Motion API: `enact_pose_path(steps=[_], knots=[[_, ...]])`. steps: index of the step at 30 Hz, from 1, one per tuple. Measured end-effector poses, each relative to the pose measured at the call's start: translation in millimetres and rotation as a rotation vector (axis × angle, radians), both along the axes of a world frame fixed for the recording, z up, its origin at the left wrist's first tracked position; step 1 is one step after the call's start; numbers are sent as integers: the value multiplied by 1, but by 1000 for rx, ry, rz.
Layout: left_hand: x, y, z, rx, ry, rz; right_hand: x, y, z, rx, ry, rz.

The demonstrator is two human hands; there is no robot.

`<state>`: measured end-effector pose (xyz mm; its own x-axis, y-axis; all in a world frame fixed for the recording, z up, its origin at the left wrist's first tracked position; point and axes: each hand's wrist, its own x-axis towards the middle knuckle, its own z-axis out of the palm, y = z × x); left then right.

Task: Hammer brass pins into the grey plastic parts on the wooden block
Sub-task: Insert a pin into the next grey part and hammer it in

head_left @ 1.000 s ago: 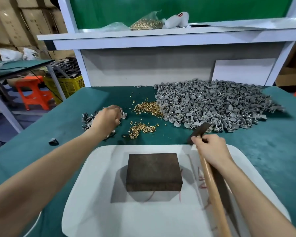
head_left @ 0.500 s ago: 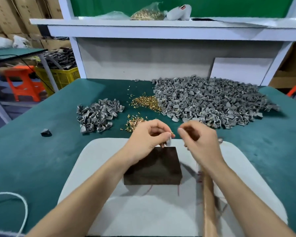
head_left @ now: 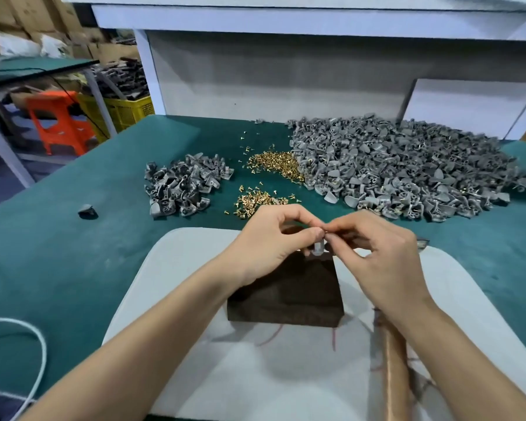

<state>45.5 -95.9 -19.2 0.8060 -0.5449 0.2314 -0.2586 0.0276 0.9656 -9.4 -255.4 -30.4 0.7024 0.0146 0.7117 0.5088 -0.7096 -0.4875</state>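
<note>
Grey part: mostly disappearing behind the pinching fingers of the left hand and right hand.
Brass pin: proving too small to tell between those fingers.
Wooden block: far edge hiding under both hands.
Hammer handle: lying tucked under the right forearm, running off the bottom edge.
White cord: getting cut off at the left edge.

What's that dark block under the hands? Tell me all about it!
The block is a dark brown, flat-topped slab that looks like wood, with square edges. It lies flat on the white board. The left hand covers its far left corner, and a small grey part is held over its far edge.
</note>
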Motion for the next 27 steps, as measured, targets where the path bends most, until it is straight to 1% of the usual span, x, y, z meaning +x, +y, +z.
enact_pose_path(steps=[2, 6, 9, 11, 14, 19, 24, 27], knots=[[1, 0, 0, -6, -2, 8, 0, 1, 0, 2, -22, -13], [4, 0, -3, -81, 24, 69, -2, 2, 1, 189, 31, 34], [5, -1, -4, -81, 19, 93, -3, 4, 0, 182, 45, 65], [4, 0, -4, -80, 17, 75, -2, 6, -3, 182, 63, 63], [3, 1, -2, -72, -13, 49, -1, 7, -5, 245, 91, 61], [2, 1, -1, -87, -49, 41, -2, 11, -8, 290, 48, 46], [-1, 0, 0, -13, -67, -8, -2, 11, -9, 413, 112, 31], [-4, 0, 1, -30, -47, -41, -2, 10, -9, 465, 134, 36]])
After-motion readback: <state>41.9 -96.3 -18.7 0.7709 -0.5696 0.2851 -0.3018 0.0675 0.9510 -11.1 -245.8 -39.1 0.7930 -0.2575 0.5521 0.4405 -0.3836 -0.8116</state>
